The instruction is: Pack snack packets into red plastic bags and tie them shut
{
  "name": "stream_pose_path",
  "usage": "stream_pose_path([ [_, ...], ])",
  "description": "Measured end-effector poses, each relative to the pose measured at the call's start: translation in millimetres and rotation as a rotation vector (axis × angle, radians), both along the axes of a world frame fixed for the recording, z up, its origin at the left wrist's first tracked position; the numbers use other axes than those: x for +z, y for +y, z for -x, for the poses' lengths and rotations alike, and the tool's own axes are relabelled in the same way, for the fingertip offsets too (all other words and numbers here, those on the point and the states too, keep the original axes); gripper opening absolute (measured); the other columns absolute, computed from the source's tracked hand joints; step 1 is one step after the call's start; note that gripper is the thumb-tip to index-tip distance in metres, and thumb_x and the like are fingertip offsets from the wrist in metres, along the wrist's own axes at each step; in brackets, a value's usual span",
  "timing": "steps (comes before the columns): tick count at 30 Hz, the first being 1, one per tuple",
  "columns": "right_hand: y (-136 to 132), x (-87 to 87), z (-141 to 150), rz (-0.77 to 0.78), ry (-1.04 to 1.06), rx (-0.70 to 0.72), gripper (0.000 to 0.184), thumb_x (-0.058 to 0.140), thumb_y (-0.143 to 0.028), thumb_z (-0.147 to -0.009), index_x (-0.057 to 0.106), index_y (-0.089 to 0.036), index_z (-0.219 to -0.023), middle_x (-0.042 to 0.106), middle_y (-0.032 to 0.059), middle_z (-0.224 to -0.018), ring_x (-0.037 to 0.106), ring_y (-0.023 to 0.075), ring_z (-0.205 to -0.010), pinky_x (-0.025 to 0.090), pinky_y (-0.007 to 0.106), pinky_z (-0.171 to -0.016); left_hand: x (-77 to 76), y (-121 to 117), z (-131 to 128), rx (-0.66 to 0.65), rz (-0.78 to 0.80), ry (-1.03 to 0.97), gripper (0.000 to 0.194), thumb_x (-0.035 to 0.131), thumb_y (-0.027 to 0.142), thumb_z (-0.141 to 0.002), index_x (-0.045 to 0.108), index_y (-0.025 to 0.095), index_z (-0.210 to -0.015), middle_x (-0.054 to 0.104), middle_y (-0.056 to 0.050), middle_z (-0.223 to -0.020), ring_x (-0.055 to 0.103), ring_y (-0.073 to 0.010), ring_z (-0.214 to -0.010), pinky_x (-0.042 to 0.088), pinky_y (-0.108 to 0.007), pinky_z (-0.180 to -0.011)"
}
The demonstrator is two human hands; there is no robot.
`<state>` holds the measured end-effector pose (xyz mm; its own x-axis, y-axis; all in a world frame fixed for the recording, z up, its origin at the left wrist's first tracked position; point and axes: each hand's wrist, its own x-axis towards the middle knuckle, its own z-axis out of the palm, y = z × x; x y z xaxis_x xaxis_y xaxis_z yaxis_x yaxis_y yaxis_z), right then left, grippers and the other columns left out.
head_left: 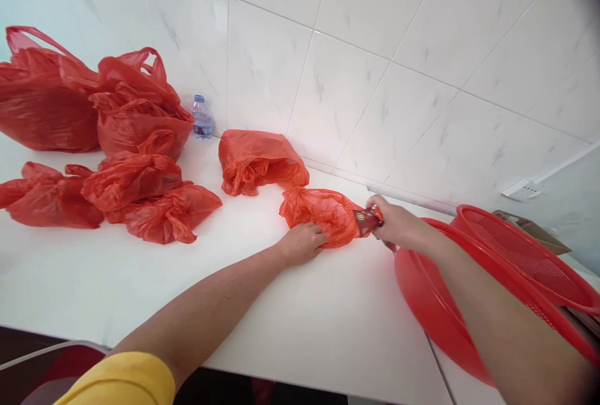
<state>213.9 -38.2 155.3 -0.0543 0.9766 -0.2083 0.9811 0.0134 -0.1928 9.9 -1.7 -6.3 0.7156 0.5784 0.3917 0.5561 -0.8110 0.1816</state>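
A thin red plastic bag (312, 205) lies on its side on the white table, its mouth facing right. My left hand (302, 244) is closed on the bag's near edge, with the fingertips partly hidden by the film. At the bag's mouth, my right hand (391, 222) grips a small dark red packet (368, 220) with printing on it, and the packet's left end overlaps the bag. Something small and shiny shows below the right hand, too blurred to name. Behind this bag rests another red bag (262, 158), partly opened.
Large filled red bags (135, 111) stand at the back left, with several smaller knotted bags (164, 211) before them. A water bottle (201, 119) stands by the tiled wall. Red plastic baskets (435, 299) lie at the right under my forearm, near a cardboard box (534, 230).
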Motion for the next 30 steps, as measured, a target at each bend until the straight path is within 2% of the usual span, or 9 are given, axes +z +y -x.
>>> stream_pose_path([
  [2,20.9,-18.3,19.2,0.020,0.034,0.069,0.045,0.048,-0.005,-0.068,0.040,-0.027,-0.107,0.060,-0.0063,-0.061,0.051,0.0114,-0.042,0.033,0.022,-0.047,-0.6,-0.1,-0.1,0.003,-0.007,-0.006,0.016,0.051,0.020,-0.083,0.064,0.019,-0.092,0.062,-0.006,-0.089,0.056,-0.0187,-0.080,0.044,-0.029,-0.067],
  [4,39.3,-36.6,33.2,-0.051,0.037,0.086,0.048,0.052,-0.006,-0.067,0.042,-0.025,-0.110,0.062,-0.0033,-0.070,0.052,0.0121,-0.049,0.033,0.022,-0.048,-1.1,-0.2,0.1,0.005,-0.006,-0.012,0.017,0.051,0.021,-0.083,0.064,0.019,-0.092,0.063,-0.006,-0.089,0.057,-0.0187,-0.080,0.045,-0.030,-0.068],
  [9,59.1,-73.2,44.8,-0.258,0.120,0.073,0.059,0.061,-0.028,-0.073,0.038,-0.027,-0.127,0.056,0.0057,-0.116,0.058,0.0169,-0.086,0.042,0.024,-0.061,-0.9,0.2,1.3,-0.024,-0.008,-0.036,0.015,0.052,0.020,-0.083,0.064,0.020,-0.090,0.064,-0.005,-0.090,0.058,-0.0198,-0.086,0.046,-0.031,-0.074],
  [13,58.8,-106.4,27.8,-0.667,0.216,-0.034,0.041,0.050,-0.031,-0.079,0.048,-0.024,-0.120,0.051,0.0084,-0.121,0.053,0.0220,-0.104,0.045,0.034,-0.083,-0.6,1.7,1.4,-0.017,-0.028,-0.029,0.015,0.052,0.023,-0.083,0.064,0.020,-0.092,0.065,-0.006,-0.091,0.058,-0.0200,-0.085,0.046,-0.033,-0.077],
  [15,58.4,-126.6,16.2,-0.877,0.190,-0.068,0.037,0.048,-0.027,-0.079,0.053,-0.019,-0.115,0.048,0.0128,-0.123,0.046,0.0259,-0.115,0.039,0.042,-0.094,-1.1,2.3,1.1,-0.020,-0.029,-0.029,0.015,0.052,0.023,-0.084,0.064,0.019,-0.092,0.065,-0.006,-0.091,0.057,-0.0200,-0.084,0.046,-0.033,-0.078],
  [17,58.5,-146.1,6.2,-0.988,0.181,-0.122,0.040,0.048,-0.026,-0.077,0.053,-0.015,-0.116,0.046,0.0162,-0.126,0.040,0.0289,-0.121,0.033,0.047,-0.101,-1.7,2.6,0.8,-0.023,-0.020,-0.033,0.016,0.052,0.023,-0.083,0.064,0.020,-0.094,0.064,-0.006,-0.091,0.057,-0.0199,-0.084,0.047,-0.033,-0.077],
  [20,60.2,-166.3,-5.0,-0.915,0.332,-0.264,0.055,0.054,-0.032,-0.075,0.046,-0.015,-0.126,0.046,0.0168,-0.128,0.041,0.0296,-0.121,0.034,0.046,-0.100,-0.9,3.4,0.9,-0.018,0.001,-0.044,0.017,0.054,0.022,-0.082,0.063,0.021,-0.097,0.064,-0.006,-0.093,0.058,-0.0200,-0.087,0.047,-0.033,-0.078],
  [24,64.6,-172.0,-17.1,-0.689,0.621,-0.540,0.072,0.060,-0.046,-0.070,0.038,-0.017,-0.133,0.043,0.0162,-0.132,0.052,0.0280,-0.110,0.043,0.040,-0.090,6.4,7.0,4.0,0.037,-0.032,-0.126,0.020,0.053,0.020,-0.082,0.063,0.022,-0.100,0.063,-0.006,-0.101,0.057,-0.0201,-0.096,0.045,-0.035,-0.085],
  [30,64.7,-170.2,-24.2,-0.636,0.741,-0.554,0.062,0.056,-0.050,-0.072,0.046,-0.017,-0.124,0.053,0.0127,-0.121,0.058,0.0229,-0.098,0.046,0.033,-0.082,14.9,20.3,23.2,0.405,-0.257,-0.301,0.026,0.052,0.024,-0.084,0.060,0.024,-0.109,0.053,-0.008,-0.127,0.040,-0.0270,-0.125,0.032,-0.045,-0.102],
])
